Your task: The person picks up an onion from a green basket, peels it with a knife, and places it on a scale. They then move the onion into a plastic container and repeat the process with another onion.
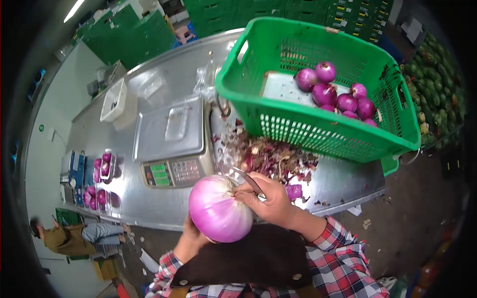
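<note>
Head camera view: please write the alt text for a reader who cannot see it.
A person's left hand supports a large purple onion while the right hand holds a knife at its stringy end; beyond are a scale, onion skins and a green crate of onions.

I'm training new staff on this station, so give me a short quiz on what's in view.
1. Fill in: the ____ hand holds the knife close to the big onion.
2. True or false: the green basket on the table holds several onions.
3. What lies on the scale? A) a knife B) several onions C) a clear tray

Key: 1 right hand; 2 true; 3 C, the clear tray.
</note>
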{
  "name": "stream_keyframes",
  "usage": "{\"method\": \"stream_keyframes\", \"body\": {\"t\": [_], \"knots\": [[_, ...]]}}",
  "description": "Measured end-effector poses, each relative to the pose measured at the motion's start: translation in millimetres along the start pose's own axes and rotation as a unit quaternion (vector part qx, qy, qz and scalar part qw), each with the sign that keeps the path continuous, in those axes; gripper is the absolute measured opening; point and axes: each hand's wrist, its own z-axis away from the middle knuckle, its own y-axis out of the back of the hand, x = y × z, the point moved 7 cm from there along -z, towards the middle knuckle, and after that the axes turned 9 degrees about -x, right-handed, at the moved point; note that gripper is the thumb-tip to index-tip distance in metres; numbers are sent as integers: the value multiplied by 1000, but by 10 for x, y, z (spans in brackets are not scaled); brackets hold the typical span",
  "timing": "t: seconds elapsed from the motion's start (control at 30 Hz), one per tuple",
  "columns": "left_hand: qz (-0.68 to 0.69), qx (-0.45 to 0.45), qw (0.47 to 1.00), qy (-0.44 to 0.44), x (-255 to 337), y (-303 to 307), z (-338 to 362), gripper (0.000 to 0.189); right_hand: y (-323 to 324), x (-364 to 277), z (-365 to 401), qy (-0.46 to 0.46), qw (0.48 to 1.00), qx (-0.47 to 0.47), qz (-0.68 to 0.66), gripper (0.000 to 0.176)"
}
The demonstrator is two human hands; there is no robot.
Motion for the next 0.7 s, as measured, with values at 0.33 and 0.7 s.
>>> {"method": "stream_keyframes", "body": {"t": [0.33, 0.7], "knots": [[17, -60, 993, 97, 90, 383, 103, 117, -378, 334, 101, -126, 983, -87, 102, 37], [-112, 18, 987, 114, 285, 471, 382, 106, -822, 25, 245, -24, 875, -223, 429, 58]]}}
